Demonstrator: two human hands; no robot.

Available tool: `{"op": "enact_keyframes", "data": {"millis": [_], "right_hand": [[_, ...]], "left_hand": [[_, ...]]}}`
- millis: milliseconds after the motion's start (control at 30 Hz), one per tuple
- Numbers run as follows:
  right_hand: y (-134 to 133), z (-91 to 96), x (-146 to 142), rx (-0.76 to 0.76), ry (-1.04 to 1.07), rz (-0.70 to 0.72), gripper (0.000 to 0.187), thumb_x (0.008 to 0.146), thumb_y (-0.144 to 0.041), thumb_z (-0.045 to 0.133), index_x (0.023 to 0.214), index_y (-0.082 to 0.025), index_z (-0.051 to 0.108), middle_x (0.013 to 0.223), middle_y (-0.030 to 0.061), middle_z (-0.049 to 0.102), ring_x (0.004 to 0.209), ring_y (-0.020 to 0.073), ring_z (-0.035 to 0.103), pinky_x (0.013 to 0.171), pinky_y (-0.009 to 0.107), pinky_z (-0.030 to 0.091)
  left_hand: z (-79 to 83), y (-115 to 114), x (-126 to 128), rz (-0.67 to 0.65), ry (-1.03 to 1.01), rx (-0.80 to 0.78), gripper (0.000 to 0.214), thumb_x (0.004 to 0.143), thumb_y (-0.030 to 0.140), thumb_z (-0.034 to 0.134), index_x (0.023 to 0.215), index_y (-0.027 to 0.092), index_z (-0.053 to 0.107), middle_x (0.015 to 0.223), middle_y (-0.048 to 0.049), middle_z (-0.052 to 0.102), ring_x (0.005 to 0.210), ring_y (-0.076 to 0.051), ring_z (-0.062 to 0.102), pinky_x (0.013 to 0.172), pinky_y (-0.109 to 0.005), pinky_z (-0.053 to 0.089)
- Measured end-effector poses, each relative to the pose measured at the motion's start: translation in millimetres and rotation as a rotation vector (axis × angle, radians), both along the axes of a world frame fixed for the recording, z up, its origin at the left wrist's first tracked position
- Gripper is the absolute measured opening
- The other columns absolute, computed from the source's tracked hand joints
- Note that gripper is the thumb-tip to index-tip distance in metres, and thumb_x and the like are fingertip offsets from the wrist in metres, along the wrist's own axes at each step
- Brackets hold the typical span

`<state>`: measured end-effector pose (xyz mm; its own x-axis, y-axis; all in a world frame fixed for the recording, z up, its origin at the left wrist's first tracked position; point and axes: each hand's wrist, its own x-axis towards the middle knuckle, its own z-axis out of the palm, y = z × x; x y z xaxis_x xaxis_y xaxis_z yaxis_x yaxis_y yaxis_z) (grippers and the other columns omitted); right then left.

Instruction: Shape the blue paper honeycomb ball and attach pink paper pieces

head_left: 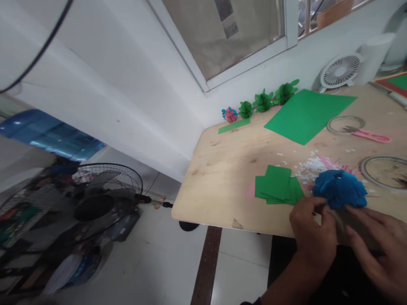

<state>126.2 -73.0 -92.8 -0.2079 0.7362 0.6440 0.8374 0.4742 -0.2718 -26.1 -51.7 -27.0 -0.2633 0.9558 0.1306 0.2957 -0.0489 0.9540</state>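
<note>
A blue folded-paper flower (339, 189) sits near the table's front edge, its layers fanned out into a round shape. The thumb and index finger of my left hand (313, 231) are pinched at its lower left edge. My right hand (380, 241) is at its lower right, with the fingers stretched out, the index fingertip at the paper's edge and the thumb held apart. Left of the flower lies a loose stack of green paper squares (276, 184). Small white paper scraps (310, 167) and pink paper strips (332, 164) are scattered behind it.
On the wooden table (213, 182) are a large green sheet (307, 114), pink-handled scissors (370, 134) across a tape roll (333, 128), and another roll (365, 171). Several green paper figures (263, 101), a pink one (231, 114) and a small white fan (341, 72) line the wall.
</note>
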Motion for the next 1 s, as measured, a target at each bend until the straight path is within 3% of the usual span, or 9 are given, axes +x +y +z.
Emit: {"op": "enact_keyframes", "data": {"millis": [267,500,1000], "right_hand": [[-6,-8.1,-3,-0.027,-0.005,0.012,0.056,0.083,-0.042,0.053,0.137,-0.03,0.048,0.119,0.0082,0.063,0.1,0.0275,0.063,0.086,0.045,0.048],[-6,-18.3,-4,0.041,-0.085,0.072,0.063,0.083,-0.039,0.054,0.143,-0.027,0.043,0.125,0.0101,0.062,0.102,0.0285,0.063,0.08,0.044,0.05],[-9,-15.8,-16,0.005,-0.026,0.094,0.067,0.084,-0.041,0.054,0.147,-0.029,0.038,0.132,0.0079,0.06,0.109,0.0289,0.062,0.085,0.046,0.051]], "left_hand": [[5.6,-4,0,-0.007,0.026,-0.005,0.032,0.071,-0.001,0.058,0.091,0.017,0.075,0.081,-0.0053,0.074,0.075,-0.019,0.068,0.073,-0.029,0.055],[2.6,-7,2,-0.003,0.057,0.007,0.031,0.073,0.0,0.058,0.092,0.019,0.074,0.085,-0.0058,0.073,0.083,-0.02,0.068,0.077,-0.03,0.055],[8.6,1,-1,0.001,0.019,0.008,0.035,0.07,-0.004,0.06,0.091,0.019,0.075,0.089,-0.0054,0.069,0.083,-0.019,0.066,0.08,-0.03,0.055]]}}
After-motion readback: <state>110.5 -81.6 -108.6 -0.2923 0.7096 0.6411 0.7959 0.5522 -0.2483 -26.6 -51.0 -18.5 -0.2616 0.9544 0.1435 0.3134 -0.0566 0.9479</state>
